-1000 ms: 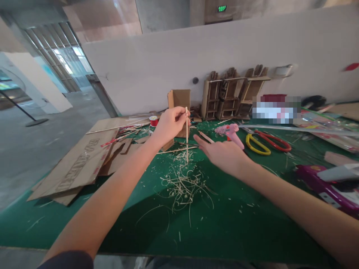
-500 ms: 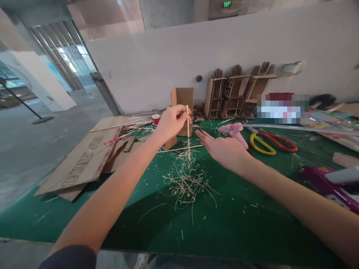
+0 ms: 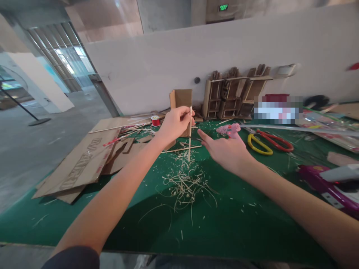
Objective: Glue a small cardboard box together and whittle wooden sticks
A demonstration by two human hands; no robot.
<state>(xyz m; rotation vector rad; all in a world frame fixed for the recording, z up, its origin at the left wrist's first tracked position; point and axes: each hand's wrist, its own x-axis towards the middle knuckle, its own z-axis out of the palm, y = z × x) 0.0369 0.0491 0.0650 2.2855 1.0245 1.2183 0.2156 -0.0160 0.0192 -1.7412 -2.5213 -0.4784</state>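
Observation:
My left hand pinches a thin wooden stick near its top. The stick stands almost upright, its lower end hanging over the green table. My right hand is closed with the index finger stretched toward the stick. From it a thin dark knife blade points left to the stick; the handle is hidden in the palm. Beneath both hands lies a pile of curled wood shavings.
Flat cardboard lies left, near a red spool. To the right are a pink glue gun, yellow-and-red scissors and a purple tool. Cardboard racks and an open cardboard box stand by the wall.
The stick's top has tipped slightly to the right, with my left hand shifting a little the same way. My right fingers have drawn closer together. The view has moved slightly.

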